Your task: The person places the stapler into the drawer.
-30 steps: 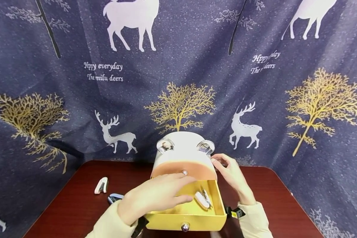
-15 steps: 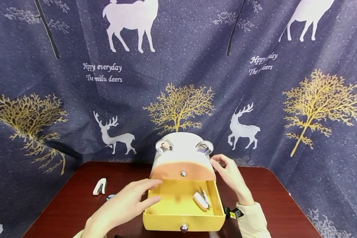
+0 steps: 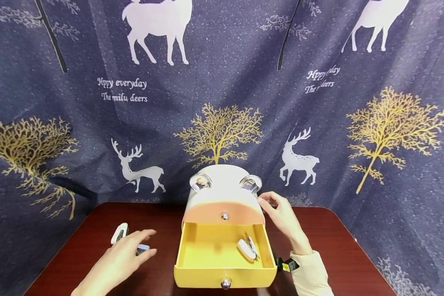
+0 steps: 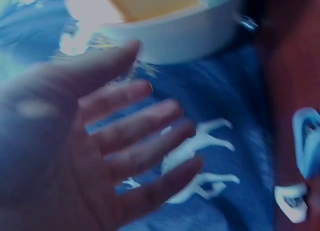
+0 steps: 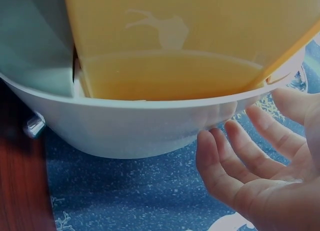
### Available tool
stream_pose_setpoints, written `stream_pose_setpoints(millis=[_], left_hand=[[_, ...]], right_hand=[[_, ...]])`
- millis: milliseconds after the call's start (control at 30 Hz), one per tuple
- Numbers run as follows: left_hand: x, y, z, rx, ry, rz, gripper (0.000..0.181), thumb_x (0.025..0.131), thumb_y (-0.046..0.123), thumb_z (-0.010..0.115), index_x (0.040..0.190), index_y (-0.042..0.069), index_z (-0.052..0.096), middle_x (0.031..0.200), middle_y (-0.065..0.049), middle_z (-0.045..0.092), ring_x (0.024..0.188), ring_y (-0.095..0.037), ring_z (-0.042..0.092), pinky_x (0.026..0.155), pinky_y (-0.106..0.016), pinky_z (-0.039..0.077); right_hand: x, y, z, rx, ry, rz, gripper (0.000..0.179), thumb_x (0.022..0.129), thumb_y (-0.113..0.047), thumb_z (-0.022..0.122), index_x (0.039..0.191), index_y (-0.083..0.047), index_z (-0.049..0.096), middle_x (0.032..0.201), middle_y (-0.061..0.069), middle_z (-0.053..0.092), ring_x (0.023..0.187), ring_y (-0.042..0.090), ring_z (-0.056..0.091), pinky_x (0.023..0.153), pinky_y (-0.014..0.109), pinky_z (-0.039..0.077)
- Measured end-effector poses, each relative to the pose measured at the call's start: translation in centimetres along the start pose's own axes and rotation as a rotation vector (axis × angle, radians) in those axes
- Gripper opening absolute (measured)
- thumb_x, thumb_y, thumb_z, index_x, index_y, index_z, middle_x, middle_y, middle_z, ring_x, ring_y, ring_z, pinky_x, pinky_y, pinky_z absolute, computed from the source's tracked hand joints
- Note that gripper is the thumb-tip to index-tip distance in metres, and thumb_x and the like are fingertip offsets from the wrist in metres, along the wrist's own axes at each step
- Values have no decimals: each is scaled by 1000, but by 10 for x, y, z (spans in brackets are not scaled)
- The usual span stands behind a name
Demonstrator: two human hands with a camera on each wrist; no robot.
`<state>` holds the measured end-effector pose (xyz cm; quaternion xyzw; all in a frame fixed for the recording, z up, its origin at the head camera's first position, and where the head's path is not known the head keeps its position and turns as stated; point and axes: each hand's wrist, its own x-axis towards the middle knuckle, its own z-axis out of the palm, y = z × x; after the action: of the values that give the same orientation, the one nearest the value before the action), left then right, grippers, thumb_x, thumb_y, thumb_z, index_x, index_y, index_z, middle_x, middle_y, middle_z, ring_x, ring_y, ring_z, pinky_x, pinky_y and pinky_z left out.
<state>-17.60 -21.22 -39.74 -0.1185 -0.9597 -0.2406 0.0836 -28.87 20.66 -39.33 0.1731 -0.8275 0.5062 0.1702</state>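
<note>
Leftward from the drawer's left edge, the left hand [image 3: 122, 257] has moved across to the blue stapler [image 3: 143, 248], which shows between its thumb and forefinger; its fingers are spread and loosely bent, though whether they touch the stapler cannot be told; a white stapler [image 3: 120, 231] lies just beyond them; a stretch of red-brown table [image 3: 166, 230] separates this hand from the yellow drawer [image 3: 203, 278], pulled out at the front of the white cabinet [image 3: 222, 181]; inside, a small white object [image 3: 246, 250] lies near the right wall, leaving bare floor to its left; the right hand [image 3: 283, 213] keeps at the cabinet's right side, fingers loosely curved, fingertips at its edge, contact unclear; table extends beyond it to the right.
</note>
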Motion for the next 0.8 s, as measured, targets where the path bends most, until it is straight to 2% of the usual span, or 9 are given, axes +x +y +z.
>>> stream_pose_setpoints(millis=[100, 233, 433, 567, 800], left_hand=[[2, -17, 4, 86, -12, -70, 46, 82, 27, 78, 123, 14, 64, 119, -14, 63, 106, -33, 61, 73, -58, 48], [7, -38, 10, 115, -41, -96, 48, 79, 24, 81, 121, 11, 64, 118, -19, 62, 100, -37, 62, 68, -59, 47], [8, -56, 24, 125, -21, -35, 49, 72, 18, 85, 116, 9, 65, 110, -11, 63, 93, -29, 62, 65, -53, 49], [12, -65, 32, 139, -39, 10, 54, 67, 11, 87, 116, 6, 65, 108, -9, 62, 91, -28, 61, 65, -50, 50], [16, -74, 41, 190, -108, 79, 68, 61, 1, 88, 123, 1, 61, 117, -20, 59, 105, -41, 58, 74, -53, 50]], right_hand=[[1, 0, 0, -6, 0, -3, 17, 95, -22, 65, 104, -7, 68, 88, 3, 68, 87, 32, 65, 76, 30, 51], [0, 0, 0, -12, -2, -2, 19, 96, -23, 64, 105, -7, 68, 88, 2, 68, 89, 36, 64, 77, 31, 50], [0, 0, 0, -32, 4, -11, 17, 96, -23, 64, 104, -9, 68, 88, 1, 68, 87, 26, 64, 79, 33, 49], [0, 0, 0, -42, 14, -16, 16, 95, -23, 65, 104, -10, 68, 88, 0, 68, 84, 18, 64, 78, 32, 49], [0, 1, -1, -56, 7, -18, 17, 96, -24, 64, 104, -10, 68, 89, -1, 69, 86, 17, 64, 82, 35, 46]])
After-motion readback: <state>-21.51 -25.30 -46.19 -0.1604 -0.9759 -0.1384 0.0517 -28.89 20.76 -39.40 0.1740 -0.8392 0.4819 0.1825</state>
